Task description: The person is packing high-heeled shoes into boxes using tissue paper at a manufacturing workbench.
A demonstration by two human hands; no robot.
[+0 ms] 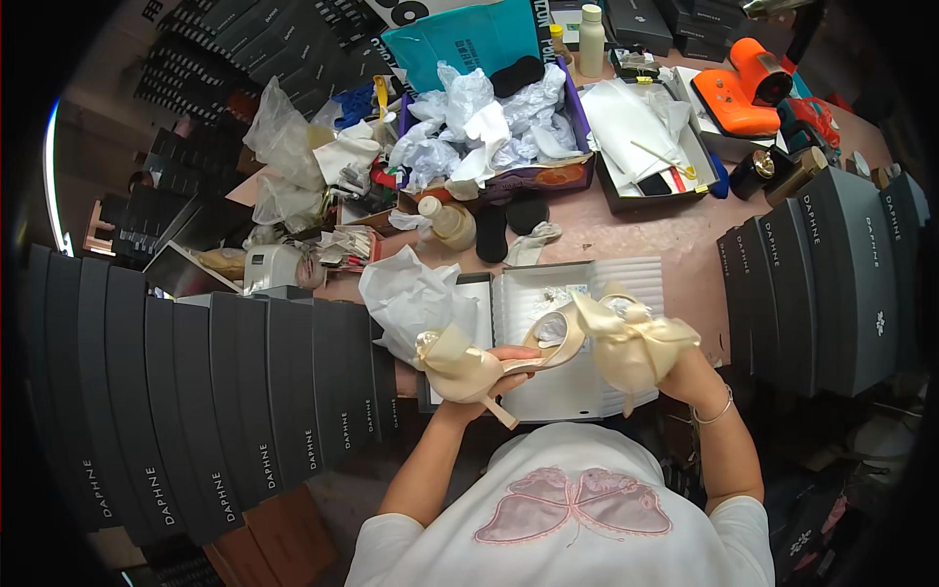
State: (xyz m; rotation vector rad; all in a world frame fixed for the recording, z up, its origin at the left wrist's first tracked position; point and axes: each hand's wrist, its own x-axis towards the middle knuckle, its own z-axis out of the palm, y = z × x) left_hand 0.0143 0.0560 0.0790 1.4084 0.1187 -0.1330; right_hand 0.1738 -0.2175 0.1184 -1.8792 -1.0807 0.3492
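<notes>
**Two cream heeled shoes held over an open box**

A person in a white top held a pair of cream shoes with fabric bows, raised above a white-lined open box (548,399) at the near edge of a pink table (626,231). The left hand (511,383) was closed around the middle of the left shoe (465,374), its heel slanting down toward the person. The right hand (688,376) appeared to grasp the right shoe (631,360) from behind; its fingers were hidden.

Handling them well seemed to call for a light grip on the firm sole, clear of the soft bows, with the slim heels kept from scraping the other shoe.

Crumpled white tissue (406,298) stood just left of the box, close to the left shoe, and could snag a heel. A white ribbed sheet (641,279) lay on the right. Rows of dark boxes (225,391) hemmed in both sides, limiting elbow room. Farther off were a squat bottle (453,227), black pads (491,235), a purple carton (579,108) stuffed with paper, and, far right, an orange device (743,93).
</notes>
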